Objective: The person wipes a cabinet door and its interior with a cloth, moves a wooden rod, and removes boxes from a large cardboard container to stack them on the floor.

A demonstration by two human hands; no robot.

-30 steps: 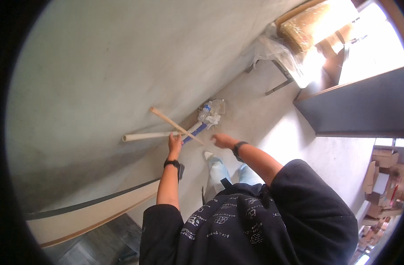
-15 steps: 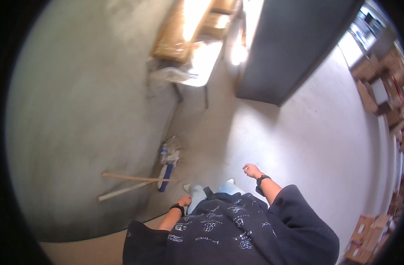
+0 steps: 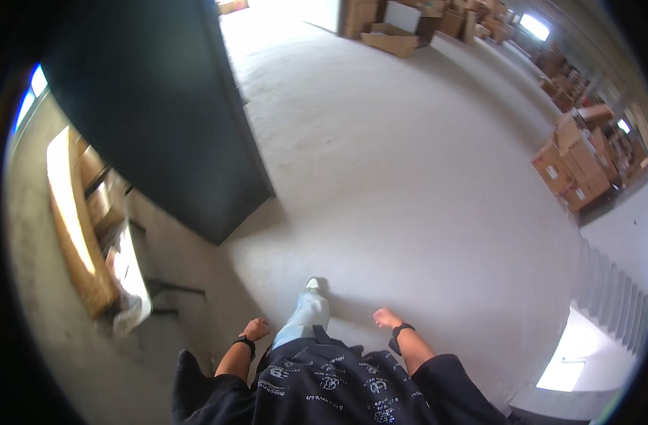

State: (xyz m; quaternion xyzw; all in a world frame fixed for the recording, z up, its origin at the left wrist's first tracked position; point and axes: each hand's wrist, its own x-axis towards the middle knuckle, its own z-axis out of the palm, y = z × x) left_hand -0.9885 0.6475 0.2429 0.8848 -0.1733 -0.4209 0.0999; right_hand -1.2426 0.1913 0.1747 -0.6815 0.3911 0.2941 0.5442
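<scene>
Low in the view, my left hand [image 3: 255, 329] hangs beside my jeans, its fingers curled closed, with no object visible in it. My right hand [image 3: 386, 319] is out to the right of my leg, also loosely closed, with nothing visible in it. Both wrists carry black bands. A light shoe [image 3: 312, 284] rests on the pale concrete floor [image 3: 416, 212] ahead of my hands. To the left is a table [image 3: 129, 256] with a long wrapped item [image 3: 75, 220], cartons and clear plastic.
A large dark panel [image 3: 161, 113] rises at upper left. Cardboard boxes are piled at the right [image 3: 575, 163] and along the back [image 3: 387, 41]. A bright opening [image 3: 274, 14] is at the top. Corrugated steps or slats [image 3: 614, 290] show at lower right.
My left hand has let go of the pipe beside the crossed sticks. The view has swung right toward open floor and boxes; the sticks have left the view and the table is now at left.
</scene>
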